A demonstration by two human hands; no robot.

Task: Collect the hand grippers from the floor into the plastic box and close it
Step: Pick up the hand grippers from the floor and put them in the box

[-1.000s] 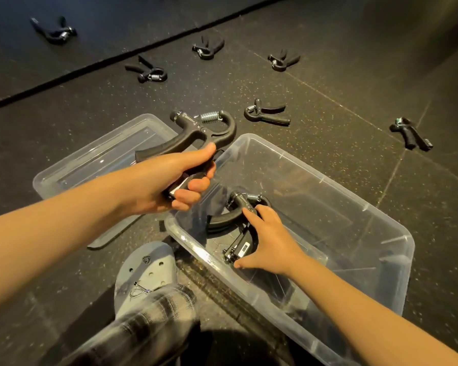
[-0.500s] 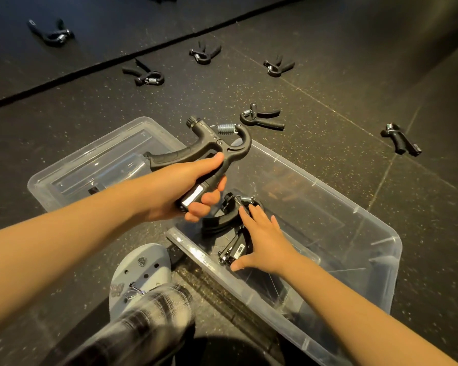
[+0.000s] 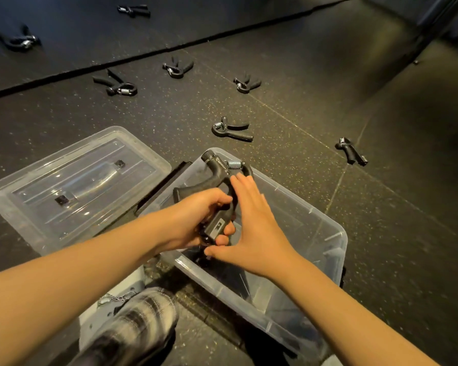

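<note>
While the left hand (image 3: 196, 215) clenches round the lower handle of a black plastic hand gripper with a steel coil spring (image 3: 214, 178), the right hand (image 3: 251, 233) lies against that same gripper with its fingers straight and its thumb stretched out below, grasping nothing. The gripper is held upright, knob and spring on top, over the near-left corner of the clear rectangular plastic box (image 3: 339, 233), which stands open on the dark speckled floor (image 3: 169, 112). The box's clear flat lid (image 3: 72, 186) lies on the floor just to its left.

Seven more black grippers lie scattered beyond the box, all apart from one another: one near its far rim (image 3: 230, 129), one off to the right (image 3: 351, 151), three in a loose row farther back (image 3: 246, 83) (image 3: 177, 68) (image 3: 115, 84), and two beyond a dark seam in the floor (image 3: 15, 39) (image 3: 134, 10).

At the bottom edge a grey clog (image 3: 109, 307) and a plaid trouser leg (image 3: 132, 331) show beside the box's near wall.
</note>
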